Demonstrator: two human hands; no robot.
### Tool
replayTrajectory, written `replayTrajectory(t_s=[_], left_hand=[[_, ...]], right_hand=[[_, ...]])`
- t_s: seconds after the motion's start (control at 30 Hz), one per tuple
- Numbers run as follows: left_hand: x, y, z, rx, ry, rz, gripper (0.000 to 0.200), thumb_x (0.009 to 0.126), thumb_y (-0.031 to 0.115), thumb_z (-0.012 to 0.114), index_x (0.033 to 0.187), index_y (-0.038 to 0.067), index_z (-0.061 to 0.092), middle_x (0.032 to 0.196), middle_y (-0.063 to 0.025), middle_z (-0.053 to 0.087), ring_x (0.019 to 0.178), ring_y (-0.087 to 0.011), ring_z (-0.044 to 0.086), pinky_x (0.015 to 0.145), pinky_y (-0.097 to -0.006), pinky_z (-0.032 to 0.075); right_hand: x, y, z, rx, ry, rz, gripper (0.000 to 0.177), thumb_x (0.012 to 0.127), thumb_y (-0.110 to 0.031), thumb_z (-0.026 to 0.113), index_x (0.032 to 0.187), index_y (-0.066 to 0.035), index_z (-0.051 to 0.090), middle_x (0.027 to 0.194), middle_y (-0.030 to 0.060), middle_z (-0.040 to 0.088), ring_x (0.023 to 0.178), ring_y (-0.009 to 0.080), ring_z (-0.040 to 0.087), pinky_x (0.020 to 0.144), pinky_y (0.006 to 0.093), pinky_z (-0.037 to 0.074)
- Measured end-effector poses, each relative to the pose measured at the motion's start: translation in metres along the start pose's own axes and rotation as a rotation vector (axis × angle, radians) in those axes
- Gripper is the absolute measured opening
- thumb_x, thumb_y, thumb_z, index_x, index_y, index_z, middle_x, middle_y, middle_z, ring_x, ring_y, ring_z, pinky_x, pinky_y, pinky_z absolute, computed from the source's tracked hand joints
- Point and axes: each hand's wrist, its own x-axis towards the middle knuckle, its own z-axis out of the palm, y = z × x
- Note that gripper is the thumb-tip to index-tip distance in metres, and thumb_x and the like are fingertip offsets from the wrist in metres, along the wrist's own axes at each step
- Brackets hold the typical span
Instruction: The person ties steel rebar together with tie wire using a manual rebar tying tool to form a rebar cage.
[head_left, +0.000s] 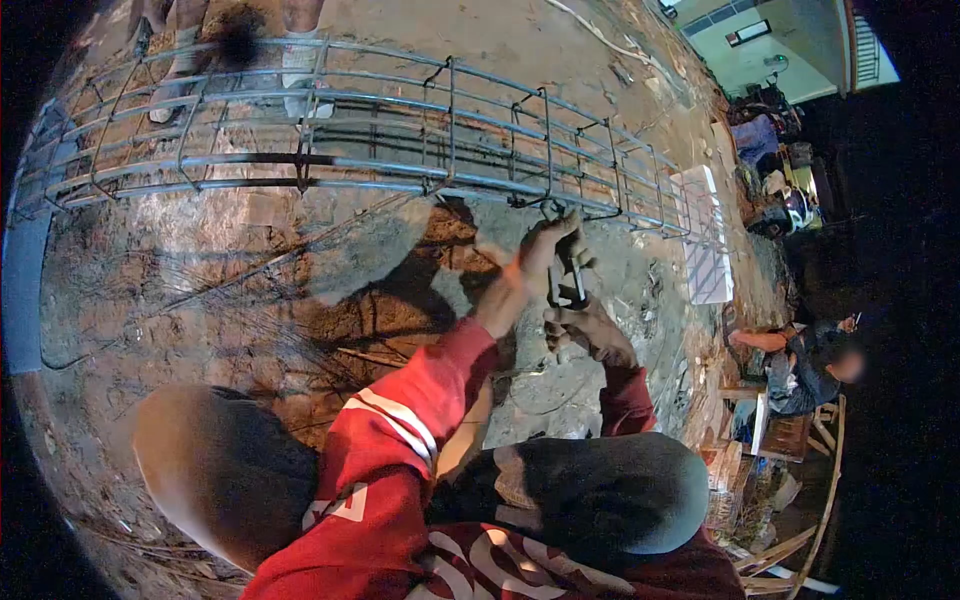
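A long cage of steel bars point(380, 165) with square stirrups runs across the upper part of the head view. At its near lower bar, my left hand point(545, 248) is closed, its fingertips beside the bar and the upper end of a dark metal hand tool point(568, 285). What those fingers grip is too small to tell. Just below, my right hand point(597, 330) is wrapped round the lower end of the tool. The tool's far end is partly hidden by my left hand.
A flat bluish board point(25, 290) lies by the cage's left end, a white perforated block point(703, 235) by its right. Another person's legs point(300, 70) stand behind the cage. A seated person point(815, 365) is at right, near wooden pieces point(825, 500). Loose rods point(260, 265) cross the ground.
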Motion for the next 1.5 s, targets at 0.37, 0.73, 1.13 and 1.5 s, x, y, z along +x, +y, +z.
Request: replayTrajectory(t_s=[0.37,0.73,1.13,1.5], left_hand=[[0.046,-0.046,0.015,0.408,0.822,0.431,0.041,0.081,0.041,0.071,0.066,0.012,0.046,0.053,0.0013,0.043,0.041,-0.0138,0.04,0.04,-0.0312,0.033],[0.002,0.009,0.009,0.021,0.109,-0.056,0.027,0.088,0.034,0.066,0.083,0.008,0.058,0.071,-0.0031,0.059,0.055,-0.0126,0.054,0.045,-0.0297,0.041],[0.026,-0.03,-0.004,1.112,1.037,0.592,0.057,0.079,0.05,0.068,0.085,-0.006,0.059,0.085,-0.0243,0.064,0.081,-0.0378,0.063,0.073,-0.0437,0.049],[-0.032,0.038,-0.018,1.148,0.293,-0.118,0.055,0.081,0.03,0.073,0.125,0.004,0.051,0.117,-0.0081,0.059,0.098,-0.0197,0.06,0.083,-0.0345,0.049]], right_hand=[[0.014,0.045,0.037,-1.216,1.284,-0.64,0.044,0.078,-0.029,0.069,0.11,-0.002,0.056,0.091,0.0182,0.063,0.083,0.0368,0.062,0.067,0.0446,0.049],[0.002,0.008,0.02,0.022,0.137,0.012,0.026,0.088,-0.024,0.069,0.078,-0.01,0.05,0.057,-0.0024,0.038,0.045,0.011,0.037,0.042,0.0309,0.03],[0.006,0.028,0.052,-0.672,0.729,-0.291,0.026,0.083,-0.024,0.068,0.094,-0.001,0.063,0.071,0.0122,0.066,0.059,0.0243,0.062,0.056,0.0377,0.048],[0.032,0.076,0.029,0.541,0.07,-0.114,0.031,0.091,-0.026,0.061,0.111,-0.002,0.058,0.087,0.0054,0.065,0.071,0.0163,0.061,0.057,0.03,0.05]])
